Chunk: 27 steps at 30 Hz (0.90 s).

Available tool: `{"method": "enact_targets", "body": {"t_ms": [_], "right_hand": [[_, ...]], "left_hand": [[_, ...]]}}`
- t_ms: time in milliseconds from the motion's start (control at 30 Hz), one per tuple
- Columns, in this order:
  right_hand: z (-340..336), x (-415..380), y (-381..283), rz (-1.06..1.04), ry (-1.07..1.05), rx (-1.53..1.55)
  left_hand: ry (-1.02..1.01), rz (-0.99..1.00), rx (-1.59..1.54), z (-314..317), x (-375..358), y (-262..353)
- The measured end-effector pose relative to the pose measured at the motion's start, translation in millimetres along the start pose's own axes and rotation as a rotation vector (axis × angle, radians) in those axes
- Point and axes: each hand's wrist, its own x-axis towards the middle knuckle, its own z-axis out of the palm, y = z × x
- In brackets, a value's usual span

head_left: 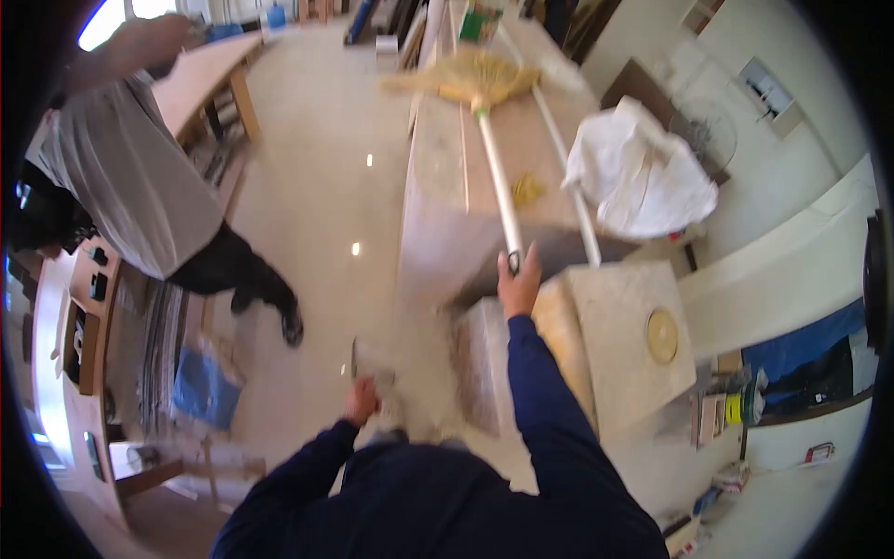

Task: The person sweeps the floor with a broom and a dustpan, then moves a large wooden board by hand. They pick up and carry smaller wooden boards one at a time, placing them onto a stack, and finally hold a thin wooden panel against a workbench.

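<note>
My right hand (520,287) is closed around the lower end of a broom's white handle (498,177). The broom's yellow bristle head (477,76) points away from me, over the long wooden-topped bench. Lower and to the left, my left hand (361,402) is closed on a thin, flat tool (372,367) with a dark edge; blur hides its exact kind. Beside the broom, a second white pole (570,182) slants along the bench, next to a bulky white sack (641,168). A small yellow scrap (528,188) lies between the two poles.
A pale box-like block (615,326) with a round yellowish lid stands just right of my right arm. On the left, a person in a grey shirt (130,177) bends over a workbench (93,391). A blue bag (205,387) rests on the shiny floor (317,205) near boards.
</note>
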Motion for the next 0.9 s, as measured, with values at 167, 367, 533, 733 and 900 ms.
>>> {"method": "enact_targets", "body": {"t_ms": [167, 367, 533, 733, 900], "right_hand": [[-87.5, -79.5, 10.7, 0.072, -0.105, 0.185], [-202.7, -308.7, 63.2, 0.677, -0.501, 0.032], [-323.0, -505.9, 50.9, 1.324, -0.556, -0.342], [-379.6, -566.4, -8.7, 1.63, -0.579, -0.672], [-373.7, -563.8, -3.5, 1.499, -0.558, -0.534]], "left_hand": [[-0.155, -0.096, 0.27, 39.9, 55.3, 0.8], [-0.245, 0.524, 1.061, 102.0, 157.6, -43.8], [-0.317, 0.388, 1.213, 150.4, 224.8, -7.8], [-0.365, 0.374, 1.434, 202.0, 252.1, 78.9], [-0.379, 0.394, 1.573, 236.4, 295.7, 72.9]]}}
